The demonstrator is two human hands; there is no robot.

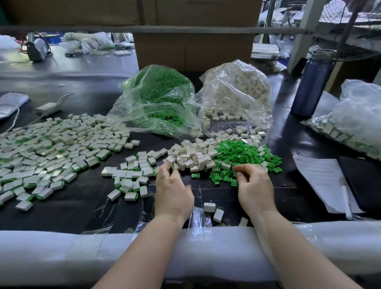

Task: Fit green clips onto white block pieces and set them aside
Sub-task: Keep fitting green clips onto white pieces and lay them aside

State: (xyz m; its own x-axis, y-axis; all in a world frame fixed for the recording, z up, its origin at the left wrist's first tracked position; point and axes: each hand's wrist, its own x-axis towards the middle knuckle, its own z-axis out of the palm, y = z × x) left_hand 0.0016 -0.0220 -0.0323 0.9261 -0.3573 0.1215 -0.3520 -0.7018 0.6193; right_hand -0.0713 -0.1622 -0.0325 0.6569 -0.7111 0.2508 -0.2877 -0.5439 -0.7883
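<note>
Left hand (172, 189) at white blocks (191, 157) edge — right hand (254, 184) curled.

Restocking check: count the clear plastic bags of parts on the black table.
3. The bag of green clips sits back centre, the bag of white blocks just right of it, and a third bag lies at the far right edge. Others may be out of view.

On the black worktable (77, 204), a broad spread of assembled white blocks with green clips (39, 157) lies left. Centre: a heap of loose white plastic blocks (193, 156) — directly right of it, touching, a heap of loose green plastic clips (240, 155). Behind these stand two clear plastic bags — the clip bag (155, 98) left of the block bag (235, 91).
</note>
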